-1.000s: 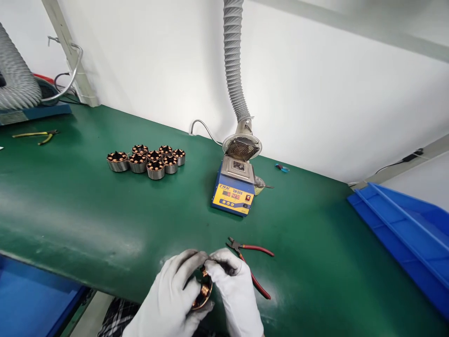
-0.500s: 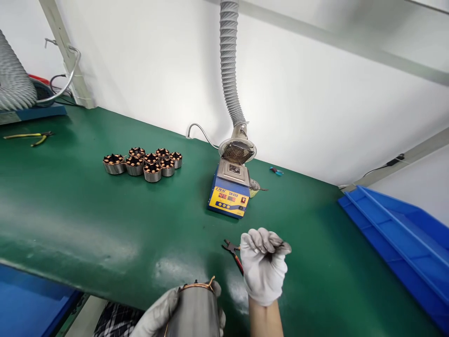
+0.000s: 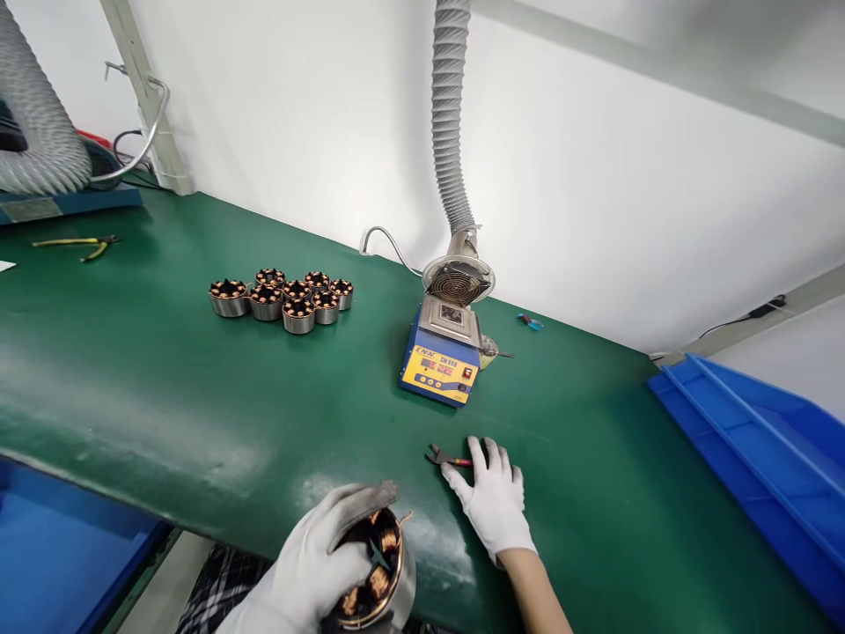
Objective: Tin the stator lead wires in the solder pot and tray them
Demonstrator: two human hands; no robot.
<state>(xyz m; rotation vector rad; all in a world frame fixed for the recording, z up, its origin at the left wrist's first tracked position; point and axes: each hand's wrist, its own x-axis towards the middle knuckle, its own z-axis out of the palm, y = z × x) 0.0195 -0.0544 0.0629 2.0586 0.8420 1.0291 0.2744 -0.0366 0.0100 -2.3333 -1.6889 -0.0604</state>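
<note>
My left hand (image 3: 323,550), in a white glove, is closed on a motor stator (image 3: 400,581) at the bottom of the view. The stator is a steel ring with copper coils inside, tilted so that its wound end shows. A short copper wire end (image 3: 405,517) sticks out at its rim. My right hand (image 3: 494,500), gloved too, lies palm down with fingers spread over the cutting pliers (image 3: 441,456). Their dark jaws and a bit of red handle show; the remaining handle is hidden under the hand.
Several stators (image 3: 298,315) stand in a group at left on the green bench (image 3: 165,352). A blue and yellow solder pot (image 3: 439,370) sits at centre beneath an extraction hose (image 3: 451,114). Yellow-handled pliers (image 3: 76,241) lie far left. Blue bins (image 3: 745,458) stand at right.
My right hand has turned from a palm-up curl to palm down, with fingers spread over the cutting pliers. The stator has tipped in my left hand, so its coils now show.
</note>
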